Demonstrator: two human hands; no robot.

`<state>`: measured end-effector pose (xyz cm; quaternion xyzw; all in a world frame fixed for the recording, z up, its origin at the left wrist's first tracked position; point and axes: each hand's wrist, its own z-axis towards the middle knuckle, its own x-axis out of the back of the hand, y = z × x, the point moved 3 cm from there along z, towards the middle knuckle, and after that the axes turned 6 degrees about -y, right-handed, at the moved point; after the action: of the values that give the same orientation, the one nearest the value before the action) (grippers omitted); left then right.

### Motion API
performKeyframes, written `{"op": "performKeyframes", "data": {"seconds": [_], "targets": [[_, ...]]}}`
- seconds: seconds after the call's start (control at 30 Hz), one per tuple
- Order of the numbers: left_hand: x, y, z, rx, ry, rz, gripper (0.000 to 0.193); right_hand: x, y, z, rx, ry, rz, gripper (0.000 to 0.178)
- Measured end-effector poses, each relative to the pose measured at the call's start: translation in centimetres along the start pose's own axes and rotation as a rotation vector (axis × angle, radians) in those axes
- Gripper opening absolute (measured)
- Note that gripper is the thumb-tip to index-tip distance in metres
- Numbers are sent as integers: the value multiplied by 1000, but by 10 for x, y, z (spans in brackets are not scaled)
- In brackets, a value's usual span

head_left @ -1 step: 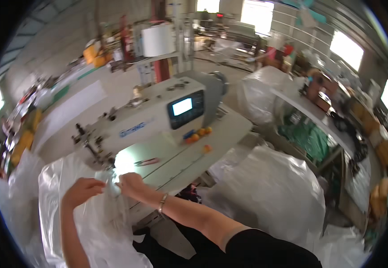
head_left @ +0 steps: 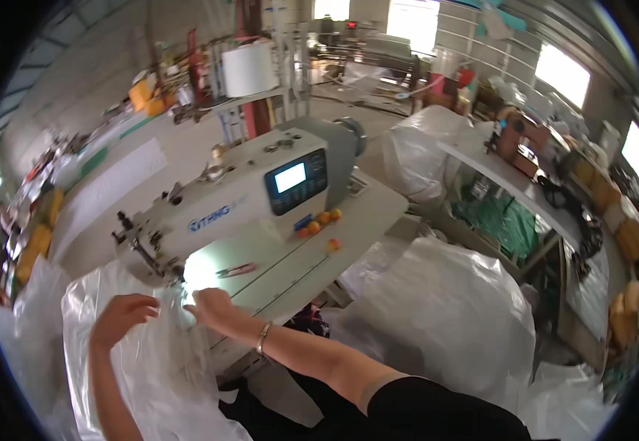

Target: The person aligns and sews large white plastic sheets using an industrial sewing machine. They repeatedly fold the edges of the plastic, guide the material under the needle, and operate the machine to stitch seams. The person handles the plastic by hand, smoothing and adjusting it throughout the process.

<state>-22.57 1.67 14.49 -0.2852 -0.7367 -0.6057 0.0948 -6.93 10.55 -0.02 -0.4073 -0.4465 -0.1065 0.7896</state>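
A white industrial sewing machine (head_left: 224, 198) stands before me, its lamp lighting the bed beside the needle. Clear plastic sheeting (head_left: 165, 367) drapes from below the needle, over the table's front-left edge and down toward my lap. My right hand (head_left: 213, 307), with a bracelet at the wrist, is closed at the sheeting's right edge, just in front of the needle. The fingertips are partly hidden. Over the left part of the sheeting, my left hand (head_left: 122, 320) hovers with curved fingers apart and nothing visible in it. Red-handled thread snips (head_left: 237, 270) lie on the bed behind my right hand.
Small orange round pieces (head_left: 324, 218) and a blue one sit on the table beneath the machine's lit screen (head_left: 290, 177). A large plastic-wrapped bundle (head_left: 437, 309) fills the space to my right. Behind it, a second table (head_left: 496, 169) carries a brown sewing machine (head_left: 518, 143).
My left hand has drawn slightly left, away from the needle. The right hand stays beside the needle. The whole view has shifted a little.
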Motion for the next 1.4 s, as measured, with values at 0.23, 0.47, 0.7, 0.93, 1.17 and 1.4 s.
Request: {"op": "performKeyframes", "data": {"seconds": [0.23, 0.47, 0.7, 0.93, 1.17, 1.4], "targets": [[113, -202, -37, 158, 474, 776, 46, -12, -6, -6, -110, 62, -226, 14], [64, -257, -94, 278, 356, 701, 54, -4, 9, -10, 91, 190, -142, 8], [-33, -189, -237, 473, 172, 669, 60, -8, 48, 32, 90, 54, -73, 15], [-185, -179, -273, 477, 111, 244, 47, -4, 70, 50, 101, 135, -185, 17], [-163, -58, -315, 285, 834, 158, 38, 72, 27, -49, 160, 88, 280, 18], [-287, 101, -217, -282, -238, 145, 47, -16, 30, -162, -125, -742, 818, 24]]}}
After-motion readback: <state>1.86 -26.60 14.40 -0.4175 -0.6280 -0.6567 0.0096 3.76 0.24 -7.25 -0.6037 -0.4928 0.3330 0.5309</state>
